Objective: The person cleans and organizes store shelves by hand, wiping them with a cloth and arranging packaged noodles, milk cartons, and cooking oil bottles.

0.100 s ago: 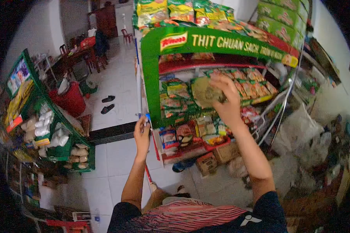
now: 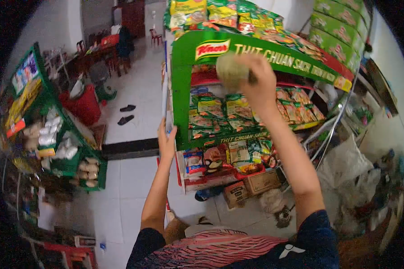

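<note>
My right hand (image 2: 262,87) is raised in front of the green display rack's header panel (image 2: 278,54), its fingers closed on a crumpled, greenish-beige cloth (image 2: 232,71). Motion blurs the cloth, and it covers part of the lettering and the upper opening. My left hand (image 2: 166,142) is at the rack's left side, fingers up along the edge and thumb toward the front, holding the green side panel (image 2: 181,98). A small blue bit shows by that thumb; I cannot make out what it is. Behind my right hand, seasoning packets (image 2: 209,107) fill the shelf.
More packets (image 2: 222,13) top the rack, and green cartons (image 2: 334,29) are stacked behind it. Cardboard boxes (image 2: 261,181) sit beneath. Plastic bags (image 2: 345,150) crowd the right. A second green rack (image 2: 83,161) stands left, with black slippers (image 2: 126,119) on the floor beyond.
My right hand has lifted the cloth from the packet shelf up to the header panel. My left hand has slid slightly up the side edge, its fingers straighter. The view has shifted a little.
</note>
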Available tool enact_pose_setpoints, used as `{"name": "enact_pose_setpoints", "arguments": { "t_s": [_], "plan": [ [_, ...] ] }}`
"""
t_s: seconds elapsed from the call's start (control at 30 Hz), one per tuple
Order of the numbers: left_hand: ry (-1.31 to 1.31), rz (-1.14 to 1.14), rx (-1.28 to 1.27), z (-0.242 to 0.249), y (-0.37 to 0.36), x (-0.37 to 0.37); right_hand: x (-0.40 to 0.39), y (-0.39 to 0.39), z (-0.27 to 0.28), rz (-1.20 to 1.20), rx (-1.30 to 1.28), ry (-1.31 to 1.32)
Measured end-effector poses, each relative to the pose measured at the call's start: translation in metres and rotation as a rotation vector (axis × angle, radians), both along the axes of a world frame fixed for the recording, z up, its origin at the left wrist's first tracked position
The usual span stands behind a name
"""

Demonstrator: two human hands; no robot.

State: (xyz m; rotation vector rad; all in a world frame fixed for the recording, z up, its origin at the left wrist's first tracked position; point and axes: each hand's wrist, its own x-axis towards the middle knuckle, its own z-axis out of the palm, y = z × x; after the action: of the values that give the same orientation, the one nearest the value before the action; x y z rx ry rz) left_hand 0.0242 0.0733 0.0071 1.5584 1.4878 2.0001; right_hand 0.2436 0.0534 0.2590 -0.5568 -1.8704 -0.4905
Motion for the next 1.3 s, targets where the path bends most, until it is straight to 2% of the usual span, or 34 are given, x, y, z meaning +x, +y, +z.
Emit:
{"name": "enact_pose_setpoints", "arguments": {
  "t_s": [0.03,0.07,0.13,0.17,0.2,0.27,0.3,0.33,0.4,0.43,0.47,0.53,0.63,0.7,0.8,0.83,0.9,0.97,1.07,1.13,1.2,1.23,1.3],
  "plan": [
    [-0.099,-0.103,-0.096,-0.001,0.008,0.000,-0.016,0.018,0.013,0.099,0.076,0.042],
    [-0.204,-0.203,-0.174,-0.004,0.017,0.001,-0.029,0.031,0.027,0.083,0.113,0.040],
    [-0.151,-0.023,-0.185,-0.011,0.027,0.009,-0.051,0.055,0.032,0.102,0.148,0.033],
    [-0.176,-0.097,-0.185,-0.010,0.023,0.009,-0.060,0.068,0.025,0.112,0.171,0.061],
    [-0.191,-0.071,-0.193,-0.004,0.018,0.006,-0.069,0.078,0.016,0.119,0.191,0.090],
    [-0.189,-0.300,-0.241,0.000,0.019,0.002,-0.082,0.079,-0.026,0.237,0.183,-0.142],
    [-0.179,-0.195,-0.143,-0.005,0.021,0.008,-0.090,0.080,-0.059,0.315,0.216,-0.256],
    [-0.190,-0.179,-0.162,-0.012,0.023,0.008,-0.097,0.077,-0.098,0.302,0.134,-0.364],
    [-0.704,-0.304,-0.102,-0.030,0.034,0.006,-0.106,0.078,-0.177,0.347,0.040,-0.569],
    [-0.896,-0.447,-0.184,-0.050,0.046,-0.008,-0.106,0.073,-0.206,0.358,-0.022,-0.636],
    [-0.865,-0.693,-0.027,-0.036,0.037,-0.010,-0.104,0.066,-0.221,0.340,0.073,-0.657],
    [-0.881,-0.848,0.017,-0.043,0.044,-0.018,-0.100,0.071,-0.239,0.373,0.079,-0.778],
    [-0.918,-0.818,-0.029,-0.041,0.042,-0.015,-0.094,0.079,-0.203,0.355,0.095,-0.866],
    [-0.882,-0.771,-0.006,-0.037,0.040,-0.009,-0.093,0.076,-0.139,0.310,0.182,-0.757],
    [-0.854,-0.712,0.036,-0.039,0.045,-0.003,-0.091,0.086,-0.038,0.192,0.444,-0.398],
    [-0.852,-0.638,0.045,-0.047,0.051,-0.003,-0.086,0.078,-0.006,0.139,0.288,-0.339],
    [-0.840,-0.571,0.052,-0.051,0.055,-0.003,-0.084,0.079,0.030,0.128,0.312,-0.175],
    [-0.840,-0.510,0.012,-0.054,0.053,-0.003,-0.087,0.080,0.030,0.144,0.294,-0.141],
    [-0.855,-0.413,0.006,-0.042,0.044,0.005,-0.099,0.080,-0.024,0.208,0.365,-0.410],
    [-0.826,-0.513,0.041,-0.055,0.053,-0.002,-0.085,0.083,-0.028,0.183,0.401,-0.452],
    [-0.824,-0.352,-0.027,-0.047,0.046,0.004,-0.061,0.092,-0.015,0.123,0.326,-0.218],
    [-0.818,-0.416,-0.012,-0.049,0.046,0.002,-0.043,0.098,0.000,0.073,0.335,-0.112],
    [-0.842,-0.446,-0.006,-0.046,0.041,0.003,-0.001,0.104,0.019,0.067,0.149,0.166]
  ]
}}
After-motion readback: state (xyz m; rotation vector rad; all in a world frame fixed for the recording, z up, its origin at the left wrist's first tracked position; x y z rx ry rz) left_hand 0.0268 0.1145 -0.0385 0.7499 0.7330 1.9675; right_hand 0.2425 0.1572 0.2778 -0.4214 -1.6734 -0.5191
